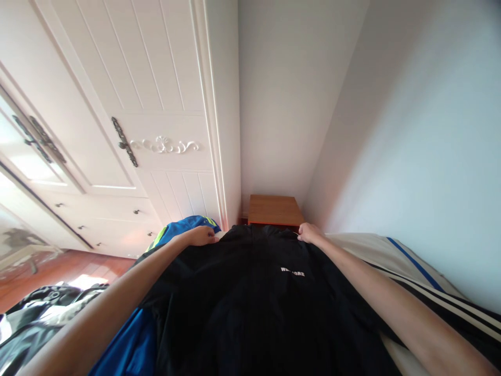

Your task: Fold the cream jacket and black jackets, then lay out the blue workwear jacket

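Observation:
A black jacket (250,303) with small white lettering on its chest lies spread out in front of me, its collar at the far end. My left hand (203,236) is closed at the jacket's left shoulder, the fingertips pinched at its edge. On the opposite shoulder, my right hand (308,233) is also closed in a pinch on the fabric. Both arms reach forward along the jacket's sides. The near end of the jacket runs out of view.
Blue clothing (183,225) with yellow-green stripes lies beyond my left hand. A black garment with white stripes (442,300) rests on the bed (364,240) at right. Beyond stands a wooden cabinet (276,209). A white wardrobe (172,78) is at left; walls close the right.

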`<act>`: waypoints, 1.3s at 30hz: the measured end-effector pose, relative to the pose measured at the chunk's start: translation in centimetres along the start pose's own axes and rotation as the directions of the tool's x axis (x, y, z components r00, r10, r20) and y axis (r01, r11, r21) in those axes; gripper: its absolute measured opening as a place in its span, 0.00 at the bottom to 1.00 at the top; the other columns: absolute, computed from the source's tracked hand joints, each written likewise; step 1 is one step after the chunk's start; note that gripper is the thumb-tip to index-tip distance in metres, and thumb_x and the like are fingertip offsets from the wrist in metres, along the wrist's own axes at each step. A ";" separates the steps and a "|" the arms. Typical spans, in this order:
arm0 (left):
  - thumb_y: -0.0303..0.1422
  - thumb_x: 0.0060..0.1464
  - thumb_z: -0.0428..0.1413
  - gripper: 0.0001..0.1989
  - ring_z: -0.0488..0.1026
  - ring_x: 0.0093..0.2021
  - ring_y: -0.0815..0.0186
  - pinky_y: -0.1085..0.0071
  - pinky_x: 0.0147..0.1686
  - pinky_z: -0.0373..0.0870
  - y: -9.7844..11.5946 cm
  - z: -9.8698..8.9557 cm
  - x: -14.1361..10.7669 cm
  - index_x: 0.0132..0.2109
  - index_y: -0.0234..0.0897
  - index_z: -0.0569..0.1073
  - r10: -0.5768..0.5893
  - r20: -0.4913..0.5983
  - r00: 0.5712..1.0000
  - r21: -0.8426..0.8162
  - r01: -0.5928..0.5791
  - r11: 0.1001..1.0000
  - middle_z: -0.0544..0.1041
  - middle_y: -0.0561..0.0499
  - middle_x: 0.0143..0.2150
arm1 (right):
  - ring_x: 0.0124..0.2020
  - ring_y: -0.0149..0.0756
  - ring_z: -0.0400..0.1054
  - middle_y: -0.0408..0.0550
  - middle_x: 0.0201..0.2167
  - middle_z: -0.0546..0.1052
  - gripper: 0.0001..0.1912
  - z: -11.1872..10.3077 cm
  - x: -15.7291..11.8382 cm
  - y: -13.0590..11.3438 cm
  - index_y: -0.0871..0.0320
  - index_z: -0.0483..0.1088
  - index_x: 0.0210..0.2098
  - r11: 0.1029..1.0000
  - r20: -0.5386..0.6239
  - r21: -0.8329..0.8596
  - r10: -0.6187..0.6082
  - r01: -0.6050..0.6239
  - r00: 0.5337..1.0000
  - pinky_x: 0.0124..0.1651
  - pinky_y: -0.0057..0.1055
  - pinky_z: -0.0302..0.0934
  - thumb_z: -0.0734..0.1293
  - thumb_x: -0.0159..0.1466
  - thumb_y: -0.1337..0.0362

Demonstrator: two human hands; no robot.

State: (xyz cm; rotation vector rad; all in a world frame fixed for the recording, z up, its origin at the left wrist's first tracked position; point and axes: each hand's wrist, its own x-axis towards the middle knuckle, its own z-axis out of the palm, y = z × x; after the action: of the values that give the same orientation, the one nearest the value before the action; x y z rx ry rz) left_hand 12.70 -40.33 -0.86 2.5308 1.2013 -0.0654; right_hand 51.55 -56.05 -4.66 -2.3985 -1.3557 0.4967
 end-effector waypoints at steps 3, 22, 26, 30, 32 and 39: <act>0.46 0.46 0.60 0.19 0.76 0.38 0.58 0.70 0.37 0.67 -0.8 -1.0 -0.6 0.40 0.37 0.81 0.012 0.073 0.997 -0.001 -0.012 1.000 0.81 0.47 0.37 | 0.54 0.51 0.69 0.61 0.49 0.76 0.14 0.7 -1.0 -4.4 0.60 0.76 0.43 0.983 -0.089 -0.057 -0.181 0.177 0.979 0.54 0.40 0.59 0.65 0.59 0.74; 0.46 0.65 0.39 0.29 0.78 0.43 0.50 0.61 0.39 0.70 -3.6 0.0 -4.3 0.39 0.35 0.80 -0.306 -0.142 0.941 -0.074 0.299 0.952 0.80 0.38 0.40 | 0.40 0.39 0.74 0.48 0.37 0.81 0.13 11.3 3.7 -19.9 0.55 0.75 0.33 0.967 0.014 0.038 -0.252 0.251 0.968 0.43 0.33 0.61 0.67 0.66 0.53; 0.47 0.66 0.38 0.30 0.78 0.44 0.43 0.56 0.39 0.70 -2.8 1.1 -5.1 0.39 0.33 0.79 -0.351 -0.183 0.918 -0.045 0.349 0.936 0.80 0.32 0.43 | 0.42 0.40 0.73 0.48 0.38 0.80 0.11 13.0 2.9 -19.6 0.56 0.72 0.34 0.967 -0.084 0.031 -0.248 0.251 0.965 0.48 0.38 0.60 0.63 0.69 0.59; 0.49 0.66 0.36 0.29 0.77 0.46 0.45 0.56 0.44 0.69 -2.2 0.3 -6.2 0.45 0.35 0.76 -0.298 -0.275 0.914 -0.005 0.309 0.951 0.79 0.35 0.43 | 0.49 0.43 0.69 0.52 0.44 0.79 0.11 13.0 0.9 -19.8 0.56 0.72 0.42 0.907 -0.192 -0.003 -0.415 0.422 0.889 0.56 0.42 0.56 0.59 0.71 0.61; 0.50 0.66 0.37 0.28 0.77 0.47 0.47 0.57 0.46 0.68 -2.8 -0.5 -7.5 0.48 0.36 0.74 -0.217 -0.328 0.920 0.038 0.242 0.969 0.79 0.37 0.43 | 0.57 0.45 0.65 0.55 0.53 0.75 0.13 12.3 -0.5 -19.6 0.56 0.71 0.49 0.844 -0.223 -0.024 -0.527 0.536 0.820 0.61 0.44 0.51 0.58 0.71 0.60; 0.54 0.63 0.41 0.32 0.65 0.64 0.51 0.60 0.64 0.56 -9.0 0.0 -14.2 0.66 0.42 0.63 -0.008 -0.310 0.951 0.007 0.010 1.000 0.69 0.43 0.64 | 0.71 0.45 0.48 0.56 0.69 0.59 0.27 12.7 -2.8 -15.6 0.59 0.61 0.65 0.771 -0.128 -0.163 -0.636 0.616 0.761 0.70 0.45 0.41 0.54 0.73 0.52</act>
State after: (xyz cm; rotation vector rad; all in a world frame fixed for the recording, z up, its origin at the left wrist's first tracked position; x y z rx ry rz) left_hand -3.22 -45.66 -0.80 2.6114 1.3266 0.3391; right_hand 32.75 -49.36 -8.38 -1.8217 -2.0093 0.0170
